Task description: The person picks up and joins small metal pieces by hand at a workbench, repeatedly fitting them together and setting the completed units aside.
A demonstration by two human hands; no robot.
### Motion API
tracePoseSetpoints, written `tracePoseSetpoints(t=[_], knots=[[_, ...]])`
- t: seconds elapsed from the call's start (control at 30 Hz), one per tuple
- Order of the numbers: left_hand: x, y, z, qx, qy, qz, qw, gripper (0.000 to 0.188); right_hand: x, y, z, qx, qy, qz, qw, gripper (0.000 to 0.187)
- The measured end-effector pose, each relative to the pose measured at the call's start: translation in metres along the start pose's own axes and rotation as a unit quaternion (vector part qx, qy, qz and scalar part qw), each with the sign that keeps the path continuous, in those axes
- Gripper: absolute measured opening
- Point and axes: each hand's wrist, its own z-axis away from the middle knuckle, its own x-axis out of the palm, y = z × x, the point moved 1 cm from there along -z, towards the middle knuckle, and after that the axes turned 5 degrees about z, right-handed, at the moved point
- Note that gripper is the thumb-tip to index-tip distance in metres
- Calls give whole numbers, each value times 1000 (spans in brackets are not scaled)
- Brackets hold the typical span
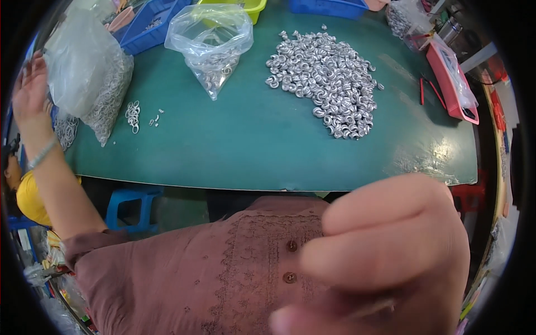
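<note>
At the far left my left hand (32, 92) is raised with its fingers apart, beside a large clear plastic bag (84, 67) full of silvery metal rings. A pale bracelet circles that wrist. My right hand (391, 245) looms large and slightly blurred in front of my chest, over the table's near edge. Its fingers are curled in, and what they hold, if anything, is hidden. Beyond it, a big heap of small curved silver metal pieces (329, 78) lies on the green table (223, 151). A few loose rings (133, 116) sit right of the bag, beside small fragments (156, 118).
An open clear bag (212, 50) with metal pieces stands at the back. Blue bins (153, 25) and a yellow-green one (259, 5) line the far edge. Red-handled pliers (430, 92) lie by a pink tray (449, 78). A blue stool (131, 207) stands below; another person (34, 198) is far left.
</note>
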Motion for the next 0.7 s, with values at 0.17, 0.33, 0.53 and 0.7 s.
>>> tracePoseSetpoints(t=[0.17,0.33,0.53,0.7], knots=[[124,-265,170,-154,-108,-95,978,16,0,53,38,103,-4,-22,994,14],[158,-378,255,-317,-7,62,946,17,45,104,73,210,38,-78,974,23],[179,-400,267,-377,-26,51,924,12,54,116,93,294,111,-131,940,10],[176,-406,273,-372,-21,43,927,12,54,122,102,324,109,-153,927,7]])
